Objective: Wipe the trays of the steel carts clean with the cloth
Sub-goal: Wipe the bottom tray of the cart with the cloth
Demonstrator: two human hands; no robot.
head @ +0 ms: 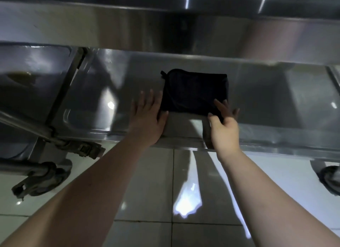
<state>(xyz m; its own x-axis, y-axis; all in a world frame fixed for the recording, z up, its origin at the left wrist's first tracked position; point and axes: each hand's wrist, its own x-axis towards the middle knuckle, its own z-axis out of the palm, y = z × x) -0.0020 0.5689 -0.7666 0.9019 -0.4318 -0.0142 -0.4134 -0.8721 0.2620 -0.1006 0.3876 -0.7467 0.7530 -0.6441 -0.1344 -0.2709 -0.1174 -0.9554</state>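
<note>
A dark folded cloth lies flat on the lower steel tray of the cart in front of me. My left hand rests palm down on the tray with fingers spread, its thumb touching the cloth's near left corner. My right hand pinches the cloth's near right corner between thumb and fingers. Above, the steel edge of the upper tray spans the view and hides the far part of the lower one.
A second steel cart stands to the left, its frame close beside this one. Caster wheels show at the lower left and the right edge. Glossy white floor tiles lie below the tray's front rim.
</note>
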